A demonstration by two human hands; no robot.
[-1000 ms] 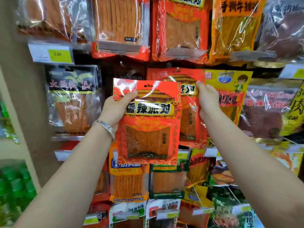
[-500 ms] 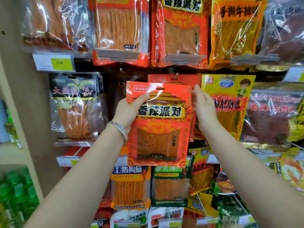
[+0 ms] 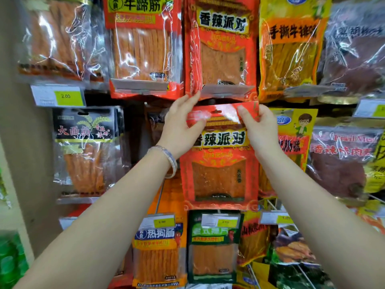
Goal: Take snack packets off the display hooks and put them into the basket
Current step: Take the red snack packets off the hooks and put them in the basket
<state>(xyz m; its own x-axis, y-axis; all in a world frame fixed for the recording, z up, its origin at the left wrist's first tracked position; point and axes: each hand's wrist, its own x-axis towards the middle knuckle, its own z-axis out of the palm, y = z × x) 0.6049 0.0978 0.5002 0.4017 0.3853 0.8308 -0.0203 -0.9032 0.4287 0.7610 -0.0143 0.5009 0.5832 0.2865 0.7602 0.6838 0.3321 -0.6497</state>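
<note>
A display rack (image 3: 136, 130) crowded with hanging snack packets fills the view. At its centre the red spicy-strip packet (image 3: 220, 176) is held upright, its top edge just under a larger matching red packet (image 3: 223, 49) at 12 o'clock. A black packet (image 3: 83, 147) lies at 9 o'clock, a yellow cartoon packet (image 3: 295, 126) at 3 o'clock and a green packet (image 3: 214, 247) at 6 o'clock. The left hand (image 3: 179, 128) pinches the red packet's top left corner, thumb on the front. The right hand (image 3: 260, 130) grips its top right corner, bending it forward. A silver bracelet (image 3: 166, 157) circles the left wrist. The packet's hang hole (image 3: 216, 111) sits between the thumbs; whether a hook passes through it cannot be told.
</note>
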